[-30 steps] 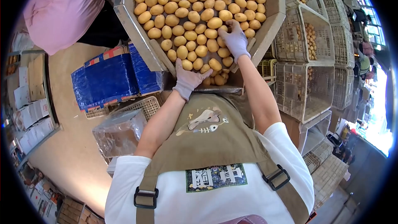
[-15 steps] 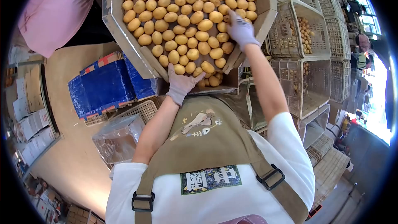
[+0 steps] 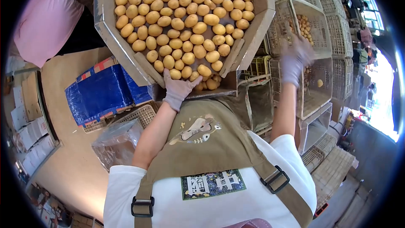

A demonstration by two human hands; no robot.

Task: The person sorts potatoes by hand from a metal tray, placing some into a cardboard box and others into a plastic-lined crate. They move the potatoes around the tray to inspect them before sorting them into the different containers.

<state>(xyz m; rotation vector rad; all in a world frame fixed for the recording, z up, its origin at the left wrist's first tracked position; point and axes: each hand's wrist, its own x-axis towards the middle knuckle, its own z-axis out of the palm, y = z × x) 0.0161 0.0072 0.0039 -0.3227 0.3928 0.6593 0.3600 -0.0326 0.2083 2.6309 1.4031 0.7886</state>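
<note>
Many small yellow potatoes (image 3: pixel 196 39) lie spread over a sloping tray (image 3: pixel 258 19) with raised sides that narrow towards me. At its narrow mouth, my gloved left hand (image 3: pixel 177 88) rests with thumb and fingers spread, touching or very near the lowest potatoes. More potatoes (image 3: pixel 211 84) sit just below that mouth, in front of my apron. Off to the right, my gloved right hand (image 3: pixel 295 59) is over the plastic crates, its fingers smeared by motion. A single potato (image 3: pixel 320 83) shows in the crate (image 3: pixel 316 97) beneath it.
Stacked crates (image 3: pixel 339 36) line the right side, one holding potatoes (image 3: pixel 304 28). At left are a blue-wrapped box (image 3: pixel 99 95) and a plastic-covered crate (image 3: pixel 118 141). A person in pink (image 3: pixel 48 19) is at the upper left.
My right hand has left the potatoes on the tray and swung right, over the crates. A lone potato now shows in the crate there. My left hand stays at the tray mouth.
</note>
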